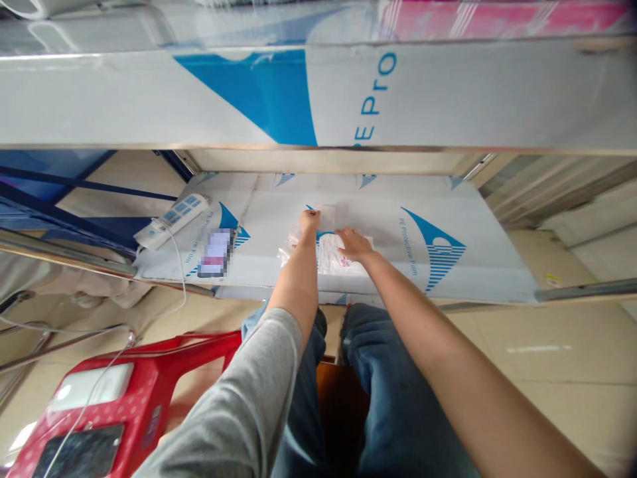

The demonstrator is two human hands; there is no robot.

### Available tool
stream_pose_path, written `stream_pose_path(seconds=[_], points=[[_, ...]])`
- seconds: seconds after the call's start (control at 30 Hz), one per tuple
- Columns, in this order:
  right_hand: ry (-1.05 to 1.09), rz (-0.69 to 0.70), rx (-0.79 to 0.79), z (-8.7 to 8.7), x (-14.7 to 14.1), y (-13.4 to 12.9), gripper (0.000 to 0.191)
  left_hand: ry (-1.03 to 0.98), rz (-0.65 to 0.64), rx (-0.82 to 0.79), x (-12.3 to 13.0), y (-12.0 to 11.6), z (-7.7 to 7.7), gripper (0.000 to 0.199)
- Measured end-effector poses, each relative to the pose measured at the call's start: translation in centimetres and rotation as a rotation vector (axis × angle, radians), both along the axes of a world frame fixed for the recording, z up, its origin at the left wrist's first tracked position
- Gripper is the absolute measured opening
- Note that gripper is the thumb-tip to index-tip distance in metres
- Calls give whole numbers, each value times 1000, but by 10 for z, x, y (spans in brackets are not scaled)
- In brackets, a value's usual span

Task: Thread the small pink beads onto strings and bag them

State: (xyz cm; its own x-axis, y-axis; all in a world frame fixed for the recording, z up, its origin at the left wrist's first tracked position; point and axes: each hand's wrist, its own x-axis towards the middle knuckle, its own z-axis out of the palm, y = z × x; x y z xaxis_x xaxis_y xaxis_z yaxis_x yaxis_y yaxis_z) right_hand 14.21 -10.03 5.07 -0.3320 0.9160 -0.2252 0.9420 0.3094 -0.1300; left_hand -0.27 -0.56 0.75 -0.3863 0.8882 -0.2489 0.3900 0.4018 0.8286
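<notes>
film-covered lower shelf (383,212) carried 1 white plastic bag (328,257) near front edge; bag looked light, soft, slippery, best taken by an edge. right hand (354,245) lay on it, fingers spread, not clenched. left hand (309,223) curled at small clear sheet (327,213); couldn't tell if pinched.

Light was bright and mostly even. White glare streaked the glossy beige tile floor (540,348); shade pooled between the blue denim trouser legs (408,398). Pink, white-striped packaging (497,20) up top looked smeared and soft. Wide-angle stretch warped the outer edges; right corners darkened. Mosaic blocks hid part of the dark-rimmed rectangular phone (213,253). Thin white plastic bag (329,255) looked washed out, fine print unreadable.
</notes>
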Motion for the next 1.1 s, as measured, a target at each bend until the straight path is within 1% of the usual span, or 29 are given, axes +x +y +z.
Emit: stream_pose_path(seconds=[0.13,0.3,0.43,0.57,0.73,0.9,1.1], points=[[-8,19,50,-3,-7,2,53,61,-26,15,0,-3,3,12],[-7,-1,4,-11,-14,5,54,176,-17,37,0,-5,4,13],[52,-68,-33,-19,-18,15,59,199,-2,24,1,-8,6,16],[126,-100,-38,-27,-22,27,61,204,-24,20,1,-9,7,20],[152,-152,-49,-34,-25,33,61,198,-14,18,2,-8,6,22],[157,-143,-48,-32,-25,30,56,189,19,8,2,-7,4,25],[136,-140,-14,-19,-28,19,48,167,51,-16,4,-8,6,24]])
